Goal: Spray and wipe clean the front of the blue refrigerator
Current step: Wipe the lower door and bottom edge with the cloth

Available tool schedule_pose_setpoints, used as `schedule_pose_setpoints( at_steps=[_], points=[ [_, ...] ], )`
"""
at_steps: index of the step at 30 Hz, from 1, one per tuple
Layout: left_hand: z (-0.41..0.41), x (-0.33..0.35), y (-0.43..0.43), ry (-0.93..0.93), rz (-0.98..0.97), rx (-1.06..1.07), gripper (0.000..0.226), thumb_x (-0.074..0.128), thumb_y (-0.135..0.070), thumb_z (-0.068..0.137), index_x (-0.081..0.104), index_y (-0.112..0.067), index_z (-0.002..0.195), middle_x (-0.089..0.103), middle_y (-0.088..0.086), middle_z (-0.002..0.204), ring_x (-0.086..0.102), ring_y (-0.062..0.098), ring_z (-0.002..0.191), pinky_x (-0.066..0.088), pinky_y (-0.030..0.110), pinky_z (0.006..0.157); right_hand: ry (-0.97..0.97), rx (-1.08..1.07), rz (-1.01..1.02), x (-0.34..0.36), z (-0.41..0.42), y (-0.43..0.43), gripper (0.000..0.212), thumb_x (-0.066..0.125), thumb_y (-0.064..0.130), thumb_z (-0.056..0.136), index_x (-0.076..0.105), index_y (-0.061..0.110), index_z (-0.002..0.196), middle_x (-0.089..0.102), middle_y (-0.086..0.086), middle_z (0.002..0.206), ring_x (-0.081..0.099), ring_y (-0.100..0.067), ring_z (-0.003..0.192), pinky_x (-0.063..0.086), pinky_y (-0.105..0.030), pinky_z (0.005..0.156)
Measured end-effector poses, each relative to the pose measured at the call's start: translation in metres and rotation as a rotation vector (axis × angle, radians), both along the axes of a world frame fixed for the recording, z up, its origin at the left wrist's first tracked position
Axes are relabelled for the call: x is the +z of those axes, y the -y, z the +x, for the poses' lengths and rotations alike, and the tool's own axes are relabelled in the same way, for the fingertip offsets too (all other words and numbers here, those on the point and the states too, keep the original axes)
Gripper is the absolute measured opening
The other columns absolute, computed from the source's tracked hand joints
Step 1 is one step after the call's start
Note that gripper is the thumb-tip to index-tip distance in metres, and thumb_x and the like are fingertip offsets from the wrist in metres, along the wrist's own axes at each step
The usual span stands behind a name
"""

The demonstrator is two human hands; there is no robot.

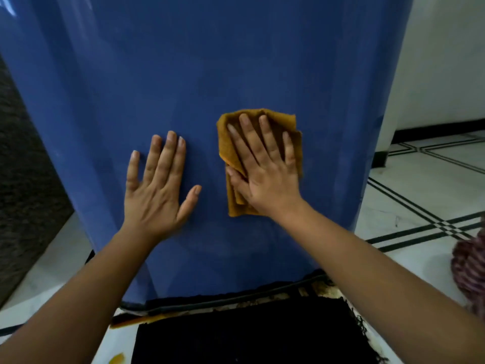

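Blue refrigerator door (pixel 210 61) upright, directly ahead. Right hand (pixel 262 164), fingers spread flat, presses folded orange cloth (pixel 265 119) on lower door. Left hand (pixel 157 179) beside cloth, flat, bracing bare panel. Cloth's long axis vertical.

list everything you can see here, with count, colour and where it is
refrigerator: one, blue, fills the centre, its front facing the camera
cloth: one, mustard orange, folded, flat on the refrigerator front under the right hand
mat: one, black, on the floor at the refrigerator's foot
floor: one, white tiles with black lines, right and lower left
wall: one, white, upper right
textured surface: one, dark grey, far left
striped fabric: one, reddish, right edge
left hand: one, flat on the bare front
right hand: one, pressing the cloth
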State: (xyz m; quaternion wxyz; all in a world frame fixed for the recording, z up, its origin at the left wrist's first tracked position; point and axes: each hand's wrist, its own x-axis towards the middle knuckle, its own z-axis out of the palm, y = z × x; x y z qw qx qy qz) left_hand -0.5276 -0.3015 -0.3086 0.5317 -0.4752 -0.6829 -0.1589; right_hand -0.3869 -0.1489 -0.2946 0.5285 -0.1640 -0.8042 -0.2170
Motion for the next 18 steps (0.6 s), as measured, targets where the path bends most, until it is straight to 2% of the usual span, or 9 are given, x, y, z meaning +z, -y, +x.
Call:
schedule_pose_setpoints(
  at_steps=[2, 3, 6, 8, 11, 13, 15, 18],
  points=[
    [-0.003, 0.014, 0.000, -0.015, -0.006, 0.005, 0.065, 0.020, -0.049, 0.096, 0.002, -0.015, 0.148, -0.014, -0.008, 0.155, -0.006, 0.012, 0.143, -0.007, 0.035, 0.114, -0.026, -0.026, 0.002, 0.016, 0.009, -0.013, 0.057, 0.035, 0.048, 0.092, 0.023, 0.023, 0.142, 0.036, -0.003, 0.147, 0.019, -0.018, 0.137, 0.007, -0.038, 0.111],
    [-0.004, 0.018, 0.000, -0.021, -0.021, 0.007, 0.065, 0.019, -0.049, 0.096, 0.003, -0.015, 0.148, -0.014, -0.008, 0.155, -0.005, 0.012, 0.143, -0.006, 0.035, 0.114, -0.103, -0.049, -0.072, 0.023, 0.010, -0.016, 0.060, 0.035, 0.047, 0.091, 0.024, 0.020, 0.143, 0.035, -0.005, 0.148, 0.019, -0.020, 0.137, 0.007, -0.038, 0.110],
    [-0.006, 0.028, 0.003, -0.005, -0.006, 0.025, 0.065, 0.018, -0.050, 0.096, 0.004, -0.015, 0.148, -0.012, -0.008, 0.155, -0.004, 0.012, 0.143, -0.005, 0.036, 0.114, -0.325, -0.132, -0.263, 0.045, -0.011, 0.003, 0.063, 0.034, 0.044, 0.091, 0.025, 0.012, 0.144, 0.032, -0.009, 0.149, 0.022, -0.028, 0.138, 0.010, -0.047, 0.110],
    [-0.004, 0.033, 0.004, 0.054, 0.046, 0.045, 0.065, 0.018, -0.050, 0.095, 0.005, -0.015, 0.148, -0.012, -0.008, 0.155, -0.003, 0.013, 0.143, -0.005, 0.036, 0.114, -0.213, -0.096, -0.168, 0.046, -0.022, 0.019, 0.061, 0.034, 0.044, 0.091, 0.023, 0.015, 0.144, 0.030, -0.007, 0.150, 0.020, -0.027, 0.139, 0.011, -0.050, 0.110],
    [-0.003, 0.043, 0.009, 0.080, 0.060, 0.049, 0.065, 0.016, -0.051, 0.095, 0.007, -0.014, 0.148, -0.010, -0.007, 0.155, -0.001, 0.014, 0.144, -0.004, 0.037, 0.114, 0.135, -0.015, 0.186, 0.038, -0.014, 0.013, 0.059, 0.036, 0.047, 0.092, 0.022, 0.024, 0.145, 0.025, 0.002, 0.151, 0.016, -0.020, 0.140, 0.015, -0.048, 0.109],
    [-0.003, 0.047, 0.009, 0.075, 0.043, 0.046, 0.065, 0.016, -0.051, 0.095, 0.008, -0.014, 0.148, -0.009, -0.006, 0.156, 0.001, 0.014, 0.144, -0.002, 0.038, 0.115, 0.175, -0.027, 0.223, 0.042, 0.002, -0.006, 0.061, 0.035, 0.049, 0.090, 0.019, 0.028, 0.146, 0.023, 0.004, 0.150, 0.008, -0.014, 0.142, 0.018, -0.044, 0.106],
    [-0.005, 0.056, 0.009, 0.081, 0.051, 0.049, 0.065, 0.015, -0.051, 0.095, 0.007, -0.014, 0.148, -0.009, -0.007, 0.156, 0.000, 0.014, 0.144, -0.002, 0.038, 0.115, 0.022, -0.071, 0.041, 0.056, 0.009, -0.017, 0.064, 0.027, 0.052, 0.091, 0.012, 0.024, 0.147, 0.018, 0.004, 0.150, -0.001, -0.013, 0.143, 0.010, -0.041, 0.107],
    [-0.009, 0.070, 0.008, 0.104, 0.063, 0.042, 0.065, 0.013, -0.053, 0.095, 0.005, -0.016, 0.149, -0.011, -0.010, 0.155, -0.002, 0.011, 0.143, -0.002, 0.037, 0.115, -0.282, -0.086, -0.302, 0.085, -0.004, -0.008, 0.067, 0.022, 0.052, 0.091, 0.003, 0.016, 0.145, 0.007, -0.001, 0.151, 0.003, -0.019, 0.141, 0.000, -0.042, 0.112]
  ],
)
